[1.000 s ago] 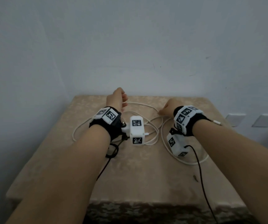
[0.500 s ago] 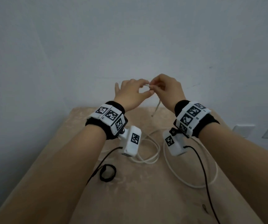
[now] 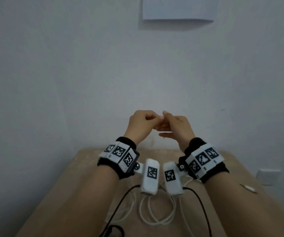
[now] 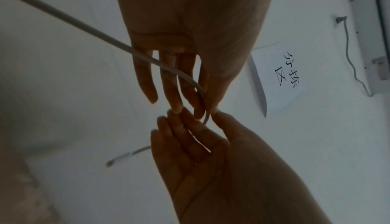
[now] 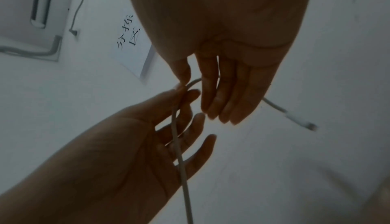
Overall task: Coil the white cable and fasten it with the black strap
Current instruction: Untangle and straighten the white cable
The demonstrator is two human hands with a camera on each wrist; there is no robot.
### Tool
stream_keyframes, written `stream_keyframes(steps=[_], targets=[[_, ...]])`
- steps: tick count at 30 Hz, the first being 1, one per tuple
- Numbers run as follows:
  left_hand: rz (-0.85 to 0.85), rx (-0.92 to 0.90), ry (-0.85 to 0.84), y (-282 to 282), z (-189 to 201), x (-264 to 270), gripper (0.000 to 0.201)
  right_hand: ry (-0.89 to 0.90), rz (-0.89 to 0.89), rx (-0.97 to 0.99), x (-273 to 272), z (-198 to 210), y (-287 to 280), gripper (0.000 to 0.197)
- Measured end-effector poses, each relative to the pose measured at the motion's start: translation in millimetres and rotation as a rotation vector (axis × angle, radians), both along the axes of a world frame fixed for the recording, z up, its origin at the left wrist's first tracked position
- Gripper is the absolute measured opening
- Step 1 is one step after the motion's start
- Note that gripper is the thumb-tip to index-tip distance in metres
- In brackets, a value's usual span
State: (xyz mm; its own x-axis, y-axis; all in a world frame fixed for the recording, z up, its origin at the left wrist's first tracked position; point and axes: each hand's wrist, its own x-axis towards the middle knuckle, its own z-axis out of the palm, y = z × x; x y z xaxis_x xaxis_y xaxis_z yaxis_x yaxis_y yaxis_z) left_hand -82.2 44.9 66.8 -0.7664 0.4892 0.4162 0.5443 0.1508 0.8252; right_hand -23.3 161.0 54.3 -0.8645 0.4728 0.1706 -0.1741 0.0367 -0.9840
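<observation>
Both hands are raised close together in front of the wall, above the table's far edge. My left hand (image 3: 141, 124) pinches the white cable (image 4: 84, 25) between thumb and forefinger; the cable runs down across its palm (image 5: 126, 152). My right hand (image 3: 177, 127) meets it fingertip to fingertip, its thumb holding the same cable (image 5: 181, 160) against the forefinger. The short end with its connector (image 5: 304, 122) sticks out behind the right fingers. The rest of the cable (image 3: 156, 214) lies in loose loops on the table. The black strap (image 3: 113, 232) lies at the near left, partly cut off.
The beige table (image 3: 86, 185) stands against a white wall. A paper sheet (image 3: 175, 9) hangs on the wall above. Wall sockets (image 3: 267, 175) sit at the right. The cable's other plug (image 3: 248, 188) lies beside my right forearm. Black camera wires trail from both wrists.
Both hands lifted off the table with the cable's end and came together. Since half a second ago they have closed in further and the right fingers have straightened. The head view tilted up.
</observation>
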Motion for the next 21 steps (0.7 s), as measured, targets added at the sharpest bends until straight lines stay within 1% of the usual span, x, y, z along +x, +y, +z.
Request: stream_keyframes(steps=[3,5,6,7,8,10,12,13,15,16,17,18,19,21], targets=[[-0.026,-0.099,0.007,5.3,-1.7,-4.8,0.02,0.022,0.017,-0.105,-7.8,-2.3,2.8,0.031],[0.046,-0.103,0.029,8.2,-3.9,-11.0,0.022,0.0,0.045,-0.127,-10.9,-4.3,4.3,0.032],[0.093,-0.086,0.041,9.0,-5.3,-13.8,0.019,-0.01,0.053,-0.133,-11.3,-5.6,5.0,0.033],[0.115,-0.08,0.054,10.5,-7.4,-16.0,0.014,-0.017,0.061,-0.14,-10.6,-7.8,6.0,0.034],[0.098,-0.1,0.062,11.9,-8.9,-16.9,0.014,-0.021,0.076,-0.143,-8.9,-10.8,7.4,0.034],[-0.039,-0.181,0.057,12.8,-13.6,-17.6,0.03,-0.013,0.126,-0.103,-2.8,-17.3,9.7,0.032],[-0.145,-0.227,0.107,11.0,-17.1,-16.4,0.038,0.003,0.171,-0.028,2.5,-21.1,12.2,0.028],[-0.145,-0.231,0.174,9.2,-18.2,-15.8,0.038,0.001,0.193,0.023,5.1,-20.4,13.6,0.028],[-0.091,-0.219,0.31,5.1,-22.6,-14.4,0.029,-0.018,0.237,0.128,9.8,-17.2,16.9,0.031],[-0.068,-0.195,0.328,2.4,-25.4,-14.3,0.023,-0.019,0.253,0.163,11.1,-15.6,18.9,0.033],[-0.066,-0.157,0.294,0.3,-27.4,-15.9,0.019,-0.014,0.262,0.184,11.0,-14.2,20.8,0.034],[-0.096,-0.111,0.214,-1.1,-28.8,-17.6,0.019,-0.008,0.268,0.191,11.7,-13.5,22.1,0.034],[-0.144,-0.066,0.122,-1.9,-30.6,-18.6,0.021,-0.002,0.276,0.185,13.0,-14.1,22.2,0.032],[-0.192,0.011,0.015,-2.9,-31.8,-19.4,0.022,0.014,0.306,0.14,12.0,-17.1,21.6,0.028]])
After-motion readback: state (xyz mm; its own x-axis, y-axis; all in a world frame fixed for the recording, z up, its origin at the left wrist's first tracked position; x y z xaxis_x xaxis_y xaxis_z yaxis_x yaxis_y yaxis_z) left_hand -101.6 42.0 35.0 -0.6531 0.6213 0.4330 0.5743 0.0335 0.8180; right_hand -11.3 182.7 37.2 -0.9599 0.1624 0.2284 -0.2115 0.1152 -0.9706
